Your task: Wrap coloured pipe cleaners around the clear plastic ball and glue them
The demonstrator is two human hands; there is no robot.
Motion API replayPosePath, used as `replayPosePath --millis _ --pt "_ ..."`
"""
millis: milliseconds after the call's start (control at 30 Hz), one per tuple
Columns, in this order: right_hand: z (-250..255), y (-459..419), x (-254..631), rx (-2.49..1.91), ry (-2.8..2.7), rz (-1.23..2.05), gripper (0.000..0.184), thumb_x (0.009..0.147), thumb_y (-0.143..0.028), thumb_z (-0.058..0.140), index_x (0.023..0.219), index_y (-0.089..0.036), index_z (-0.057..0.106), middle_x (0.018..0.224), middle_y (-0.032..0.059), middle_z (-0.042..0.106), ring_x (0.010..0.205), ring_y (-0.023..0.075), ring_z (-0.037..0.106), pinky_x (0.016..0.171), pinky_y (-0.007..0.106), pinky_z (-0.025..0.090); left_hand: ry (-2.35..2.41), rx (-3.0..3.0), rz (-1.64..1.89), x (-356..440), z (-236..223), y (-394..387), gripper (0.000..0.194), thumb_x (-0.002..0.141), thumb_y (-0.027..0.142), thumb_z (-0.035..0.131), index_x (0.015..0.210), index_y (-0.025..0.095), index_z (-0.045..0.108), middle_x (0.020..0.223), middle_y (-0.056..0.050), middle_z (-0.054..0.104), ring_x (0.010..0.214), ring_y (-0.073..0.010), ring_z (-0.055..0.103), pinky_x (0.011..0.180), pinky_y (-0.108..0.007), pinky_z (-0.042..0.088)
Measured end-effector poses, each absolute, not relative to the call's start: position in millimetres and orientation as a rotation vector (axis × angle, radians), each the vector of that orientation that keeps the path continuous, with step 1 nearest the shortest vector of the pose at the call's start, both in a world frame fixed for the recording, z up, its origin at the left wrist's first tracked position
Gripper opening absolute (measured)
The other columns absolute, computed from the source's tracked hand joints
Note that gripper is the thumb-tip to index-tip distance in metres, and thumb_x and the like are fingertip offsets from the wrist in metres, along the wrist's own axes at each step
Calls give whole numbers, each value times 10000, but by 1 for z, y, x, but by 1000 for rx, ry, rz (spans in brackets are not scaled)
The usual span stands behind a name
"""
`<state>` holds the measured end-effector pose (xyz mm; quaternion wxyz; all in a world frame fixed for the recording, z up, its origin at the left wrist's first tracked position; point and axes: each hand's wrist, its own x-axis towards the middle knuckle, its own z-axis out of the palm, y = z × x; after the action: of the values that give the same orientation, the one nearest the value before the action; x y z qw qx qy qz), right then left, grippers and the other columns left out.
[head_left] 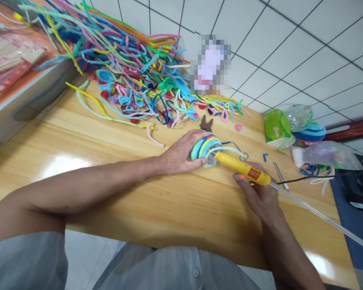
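My left hand (181,153) is wrapped round a small round piece coiled with coloured pipe cleaners (203,146) in blue, yellow and mint. A loose mint pipe cleaner (231,150) trails from it to the right. In my right hand (258,191) is a yellow hot glue gun (238,165), its tip touching or very close to the coiled piece's inner side. A long clear glue stick (317,213) runs out of the gun's back end, and a small red light glows near my thumb. Just beyond the coiled piece lie dark-jawed pliers (206,123).
A big heap of pipe cleaners (117,52) covers the back left, with small curled pieces in front. Scissors (244,155) and a pen-like tool (280,176) lie to the right. A green packet (276,129) stands at the back right; the gun's black cord (308,177) crosses the right side.
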<state>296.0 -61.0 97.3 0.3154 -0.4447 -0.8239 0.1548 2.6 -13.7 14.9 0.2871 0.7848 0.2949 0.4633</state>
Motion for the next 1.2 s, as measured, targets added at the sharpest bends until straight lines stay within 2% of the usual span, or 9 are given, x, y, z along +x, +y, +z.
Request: replayPosePath --millis 200,400,600,833,1033,1200 --pt "99 -62 298 -1213 -2199 431 146 1056 -386 712 1159 -283 728 1021 57 828 786 233 778 649 349 642 770 2082 1257 3 13 -13 738 1037 476 720 1673 233 433 1644 -203 576 1588 -379 532 1347 -624 449" --pt "97 -62 299 -1167 -2193 393 112 1043 -343 734 1141 -291 718 1063 61 830 882 251 806 749 376 680 767 2086 1253 2 13 -13 733 1042 494 713 1673 238 443 1642 -196 578 1589 -374 530 1350 -610 452" --pt "97 -59 299 -1105 -2240 353 150 1060 -335 722 1202 -288 718 1035 42 825 825 235 796 716 352 658 779 2110 1226 1 15 -14 744 1045 484 709 1682 239 414 1649 -204 567 1594 -383 522 1341 -628 459" --pt "93 -58 300 -1110 -2197 404 170 1063 -323 721 1229 -293 705 1033 42 817 847 233 793 751 354 657 791 2083 1223 1 15 -14 740 1045 528 702 1672 232 446 1652 -197 569 1593 -382 521 1359 -604 448" --pt "88 -58 304 -1113 -2191 355 96 1075 -358 700 1123 -275 694 1057 65 804 869 235 776 741 360 641 766 2137 1254 2 13 -13 747 1050 498 704 1680 214 419 1637 -218 569 1584 -375 530 1339 -607 466" --pt "90 -58 303 -1019 -2262 312 92 1097 -324 671 1175 -276 672 1059 51 797 884 222 777 744 345 644 735 2134 1287 4 11 -11 755 1041 470 719 1684 223 409 1633 -217 575 1578 -381 537 1329 -615 470"
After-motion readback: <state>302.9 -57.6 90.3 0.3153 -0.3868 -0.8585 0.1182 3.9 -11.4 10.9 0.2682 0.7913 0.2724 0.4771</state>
